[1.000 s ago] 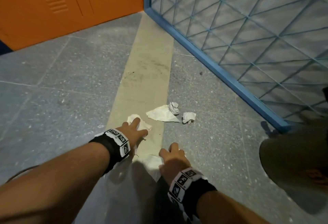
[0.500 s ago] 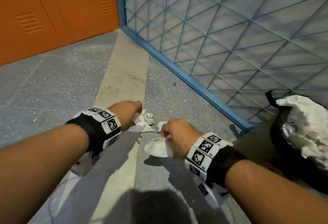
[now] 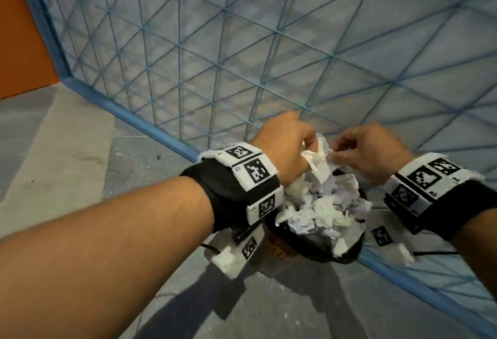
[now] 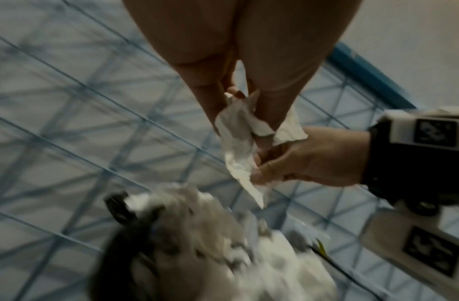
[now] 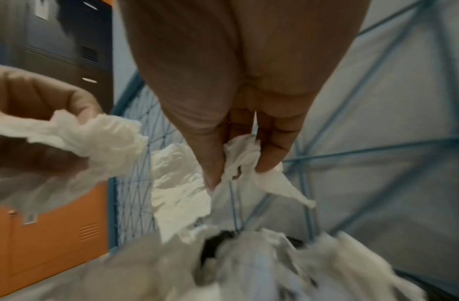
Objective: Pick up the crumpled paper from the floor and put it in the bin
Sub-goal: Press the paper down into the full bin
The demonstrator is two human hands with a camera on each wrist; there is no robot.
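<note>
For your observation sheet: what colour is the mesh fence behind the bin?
Blue: the fence has a blue frame and crossing wires, clearest in the head view.

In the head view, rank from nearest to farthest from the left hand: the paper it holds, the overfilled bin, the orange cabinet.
From the left hand:
1. Crumpled paper, pinched in its fingers.
2. Bin, just below, heaped with paper.
3. Orange cabinet, far left, beyond the blue mesh panel.

Dim, even indoor light. Soft arm shadows fall on the speckled grey concrete floor (image 3: 282,309). Both wrist views are motion-blurred, worst along the bottom edge; the blue triangular wire mesh fence (image 3: 242,43) bows from wide-angle distortion.
</note>
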